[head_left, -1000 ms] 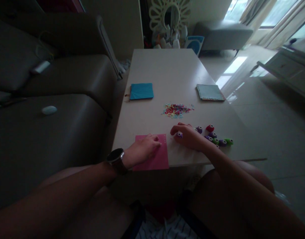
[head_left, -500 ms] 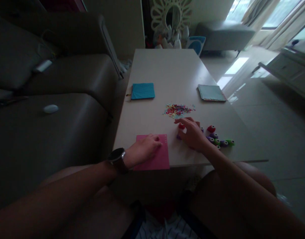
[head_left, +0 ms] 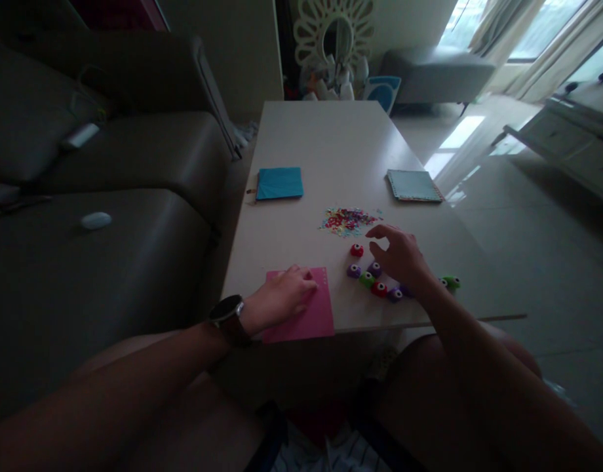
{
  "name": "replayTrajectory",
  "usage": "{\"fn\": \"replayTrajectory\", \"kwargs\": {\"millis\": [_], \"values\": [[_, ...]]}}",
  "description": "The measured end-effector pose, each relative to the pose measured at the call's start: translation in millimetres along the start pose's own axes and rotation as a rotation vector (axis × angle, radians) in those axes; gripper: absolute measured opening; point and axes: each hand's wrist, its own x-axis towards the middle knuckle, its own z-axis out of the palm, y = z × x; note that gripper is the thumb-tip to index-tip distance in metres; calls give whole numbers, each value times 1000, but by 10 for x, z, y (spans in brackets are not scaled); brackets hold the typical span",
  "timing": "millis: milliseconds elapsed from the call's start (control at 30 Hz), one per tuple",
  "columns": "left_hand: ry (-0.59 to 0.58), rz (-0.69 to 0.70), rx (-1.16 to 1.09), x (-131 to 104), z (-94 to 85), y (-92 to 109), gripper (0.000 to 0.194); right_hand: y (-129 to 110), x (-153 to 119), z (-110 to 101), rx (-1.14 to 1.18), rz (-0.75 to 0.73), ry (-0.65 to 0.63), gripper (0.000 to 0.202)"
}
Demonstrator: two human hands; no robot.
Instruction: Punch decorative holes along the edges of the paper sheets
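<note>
My left hand (head_left: 284,296), with a dark watch (head_left: 227,308) on its wrist, rests on a pink sheet of paper (head_left: 314,321) at the table's near edge. Its fingers are loosely bent on the sheet and hold nothing that I can see. My right hand (head_left: 400,254) hovers open above the table, thumb and fingers apart, nothing between them. Below and left of it lie a red eye-marked toy piece (head_left: 357,250), a purple one (head_left: 353,271), a green one (head_left: 367,279) and several more. The right hand and forearm hide part of the row.
Beyond the right hand spreads a pile of colourful sequins (head_left: 348,221). A blue pouch (head_left: 280,183) lies at the table's left, a pale notebook-like item (head_left: 414,185) at its right. A sofa (head_left: 134,262) stands alongside on the left.
My right hand has moved right and slightly away, off the red piece, uncovering several toy pieces near the pink sheet. My left hand stays on the sheet.
</note>
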Motion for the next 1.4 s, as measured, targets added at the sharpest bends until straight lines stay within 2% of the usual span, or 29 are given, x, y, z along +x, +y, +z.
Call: {"fn": "replayTrajectory", "kwargs": {"millis": [100, 200, 300, 400, 500, 600, 700, 767, 867, 1000, 1233, 1400], "values": [[32, -35, 31, 51, -36, -97, 44, 62, 17, 32, 9, 10, -31, 22], [63, -103, 23, 125, -23, -273, 51, 116, 9, 126, 0, -41, -82, 27], [47, -177, 1, 188, 0, -426, 59, 159, 11, 233, 18, -102, -160, 35], [5, -218, -37, 223, -14, -478, 65, 197, 46, 320, 51, -112, -237, 36], [-33, -269, -64, 235, -52, -442, 60, 205, 93, 370, 37, -99, -248, 34], [-50, -320, -39, 244, -76, -400, 49, 150, 118, 373, 13, -105, -188, 34], [-40, -319, -42, 262, -90, -431, 26, 37, 93, 326, 71, -187, -125, 27], [-24, -262, -114, 274, -109, -495, 11, -55, 44, 275, 155, -261, -102, 19], [-12, -180, -314, 276, -158, -603, 10, -182, -55, 196, 293, -341, -131, 11], [-1, -169, -532, 258, -225, -678, 10, -288, -160, 158, 349, -379, -183, 10], [-17, -147, -587, 254, -263, -664, 8, -359, -197, 235, 348, -365, -230, 10], [14, -136, -508, 239, -291, -621, 6, -376, -197, 242, 363, -370, -223, 9]]}}
